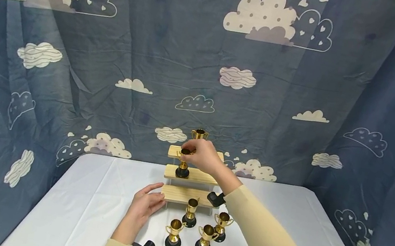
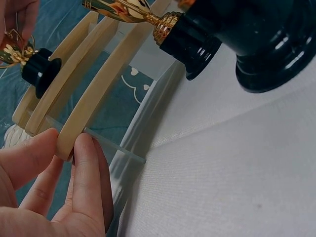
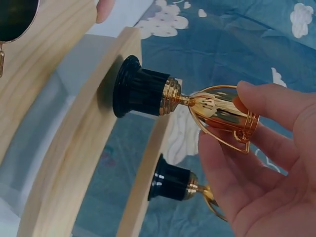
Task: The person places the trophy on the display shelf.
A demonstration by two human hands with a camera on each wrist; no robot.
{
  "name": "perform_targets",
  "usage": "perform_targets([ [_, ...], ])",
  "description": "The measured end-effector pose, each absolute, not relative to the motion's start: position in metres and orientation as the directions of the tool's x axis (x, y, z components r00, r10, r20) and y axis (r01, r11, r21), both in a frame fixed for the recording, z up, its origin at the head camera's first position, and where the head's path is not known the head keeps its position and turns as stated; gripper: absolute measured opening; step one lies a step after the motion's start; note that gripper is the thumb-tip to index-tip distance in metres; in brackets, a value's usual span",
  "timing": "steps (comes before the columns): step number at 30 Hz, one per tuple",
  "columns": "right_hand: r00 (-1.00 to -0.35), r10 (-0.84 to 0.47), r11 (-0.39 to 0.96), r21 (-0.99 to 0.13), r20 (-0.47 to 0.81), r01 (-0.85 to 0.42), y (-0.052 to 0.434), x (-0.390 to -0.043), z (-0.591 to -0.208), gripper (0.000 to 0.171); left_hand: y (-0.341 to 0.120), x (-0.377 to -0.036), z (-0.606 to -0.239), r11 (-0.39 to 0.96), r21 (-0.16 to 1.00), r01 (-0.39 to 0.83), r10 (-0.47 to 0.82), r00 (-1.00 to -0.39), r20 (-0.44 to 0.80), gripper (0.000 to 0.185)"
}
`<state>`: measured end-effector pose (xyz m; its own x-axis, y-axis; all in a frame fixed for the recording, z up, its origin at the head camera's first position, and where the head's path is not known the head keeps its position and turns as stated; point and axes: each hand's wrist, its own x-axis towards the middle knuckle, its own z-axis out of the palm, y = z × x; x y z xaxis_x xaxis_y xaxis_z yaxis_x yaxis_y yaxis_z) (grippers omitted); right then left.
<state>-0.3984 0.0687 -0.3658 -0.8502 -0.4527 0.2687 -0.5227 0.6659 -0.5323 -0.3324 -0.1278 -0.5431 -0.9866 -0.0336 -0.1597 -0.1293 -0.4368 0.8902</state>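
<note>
So the right hand (image 1: 204,155) has a little gold trophy (image 1: 183,162) pinched by the cup between thumb and fingertips, with its black base sitting on the middle step of a three-tier wooden riser (image 1: 188,175) at the back of the bench (image 1: 89,209). The left hand (image 1: 144,205) is flat, fingers straight, touching the left end of the bottom step (looks like it's steadying the whole thing). These trophies look like thin shiny plastic with a chunky round black base, so I'd guess very light, stiff, a bit slick on the gold part and easy to tip. The cup rim or the stem just above the base seem like the sane places to grab; the skinny loop handles look like they'd snap or twist. The steps are pale, matte, unfinished-looking planks on clear acrylic side supports, and that riser probably slides easily on the white cloth. Another trophy (image 1: 199,134) stands on the top step, and four more (image 1: 199,228) sit in a loose cluster on the bench in front of the riser. Behind it all hangs a blue cloud-print backdrop (image 1: 75,54).
</note>
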Motion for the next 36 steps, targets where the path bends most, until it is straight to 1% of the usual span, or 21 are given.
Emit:
perform_targets([
  [6, -0.858, -0.454, 0.680, -0.529, 0.240, -0.508, 0.066, -0.398, -0.370, 0.032, -0.127, -0.331, -0.541, -0.435, 0.891, -0.130, -0.036, -0.986, -0.162, 0.056],
  [12, -0.853, -0.453, 0.681, -0.517, 0.258, -0.518, 0.064, -0.403, -0.371, 0.030, -0.129, -0.332, -0.541, -0.432, 0.892, -0.130, -0.034, -0.986, -0.161, 0.054],
  [19, -0.863, -0.439, 0.685, -0.529, 0.250, -0.501, 0.064, -0.409, -0.374, 0.031, -0.129, -0.333, -0.541, -0.454, 0.879, -0.144, -0.024, -0.984, -0.174, 0.058],
  [30, -0.866, -0.424, 0.689, -0.525, 0.266, -0.499, 0.066, -0.410, -0.376, 0.042, -0.128, -0.331, -0.540, -0.440, 0.886, -0.144, -0.030, -0.984, -0.175, 0.056],
  [36, -0.869, -0.394, 0.703, -0.511, 0.298, -0.494, 0.069, -0.406, -0.373, 0.042, -0.128, -0.332, -0.543, -0.445, 0.884, -0.144, -0.037, -0.983, -0.178, 0.057],
])
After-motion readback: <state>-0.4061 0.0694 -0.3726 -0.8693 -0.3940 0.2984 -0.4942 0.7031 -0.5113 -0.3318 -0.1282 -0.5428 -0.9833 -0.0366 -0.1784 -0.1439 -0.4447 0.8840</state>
